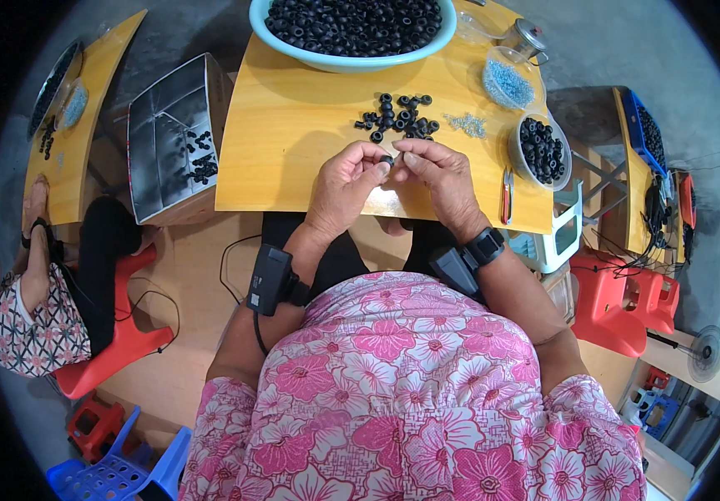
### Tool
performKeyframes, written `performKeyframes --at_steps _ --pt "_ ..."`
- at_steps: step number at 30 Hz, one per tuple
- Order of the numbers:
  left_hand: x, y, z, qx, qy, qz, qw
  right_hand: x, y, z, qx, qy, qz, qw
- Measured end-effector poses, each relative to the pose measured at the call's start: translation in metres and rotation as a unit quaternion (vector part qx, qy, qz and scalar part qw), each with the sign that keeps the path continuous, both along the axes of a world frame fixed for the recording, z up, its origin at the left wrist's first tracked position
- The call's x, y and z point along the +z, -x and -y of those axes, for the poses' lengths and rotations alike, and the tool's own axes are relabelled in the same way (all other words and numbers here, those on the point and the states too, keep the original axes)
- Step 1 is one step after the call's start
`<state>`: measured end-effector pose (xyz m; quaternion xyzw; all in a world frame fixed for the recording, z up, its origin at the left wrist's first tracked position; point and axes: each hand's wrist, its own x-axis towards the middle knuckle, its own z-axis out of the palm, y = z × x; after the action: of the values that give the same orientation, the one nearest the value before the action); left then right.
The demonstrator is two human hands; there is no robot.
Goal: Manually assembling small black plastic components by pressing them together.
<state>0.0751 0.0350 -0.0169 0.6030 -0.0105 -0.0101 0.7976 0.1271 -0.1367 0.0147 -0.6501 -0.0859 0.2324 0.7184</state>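
Note:
Both my hands meet over the near edge of the yellow table (280, 159). My left hand (350, 181) is closed, pinching a small black ring-shaped part (387, 159) between thumb and forefinger. Right beside it, the fingertips of my right hand (439, 171) are pressed together; whatever they hold is too small to make out. Just beyond my fingers lies a loose heap of the same black parts (397, 118). A little pile of tiny clear-bluish pieces (467, 125) sits to its right. A tool with red handles (507, 200) rests near the table's right edge.
A pale blue basin (351, 63) full of black parts stands at the back. Along the right are a bowl of black parts (563, 171), a tub of bluish pieces and a metal cup (528, 37). An open box (155, 138) stands left, near another person (38, 321) seated on a red stool.

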Motion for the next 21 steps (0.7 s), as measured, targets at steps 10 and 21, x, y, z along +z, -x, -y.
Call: performKeyframes --at_steps 10,21 --pt "0.0 0.0 -0.002 0.007 0.022 -0.011 1.0 0.006 -0.002 0.002 -0.071 -0.08 -0.156 0.982" --pt "-0.001 -0.001 -0.002 0.001 0.009 -0.004 1.0 -0.005 0.0 0.002 -0.052 -0.128 -0.156 0.978"
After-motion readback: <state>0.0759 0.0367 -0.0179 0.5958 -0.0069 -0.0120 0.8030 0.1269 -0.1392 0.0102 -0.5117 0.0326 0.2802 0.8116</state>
